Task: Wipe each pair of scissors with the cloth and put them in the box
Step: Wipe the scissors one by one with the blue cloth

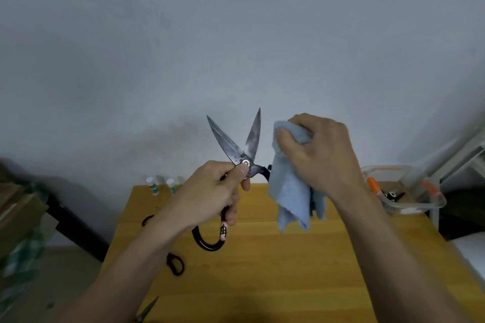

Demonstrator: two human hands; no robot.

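The wooden counter point(262, 283) carries most of what the task needs, and judging by how things lie the job looks partway through. At its far right corner stands a clear plastic box point(430, 204), overhanging the edge a little; inside it lie an orange-handled item and something dark with a black handle, likely scissors already wiped and stowed, though the blur leaves that a guess. The blue cloth point(291, 191) hangs bunched from the right hand point(320, 155), whose grip is curled tight round its upper part — thumb and fingers pinching the fabric — while the rest drapes down above the counter's far edge. The cloth sits just beside the blades, not touching them. The large scissors point(242, 149) are held up in the air in front of the wall, blades spread in a V and pointing upward; the left hand point(212, 191) has its grip closed round one black handle, thumb pressed near the pivot. The blades look dull and blotched, so this pair seems unfinished. Still on the counter near its left edge are a black-handled pair point(174, 265) and a dark loop further back, half hidden behind the forearm; a thin pointed pair point(147, 309) shows at the near left edge — these appear to remain. Two small white bottles point(161, 185) stand at the far left corner.
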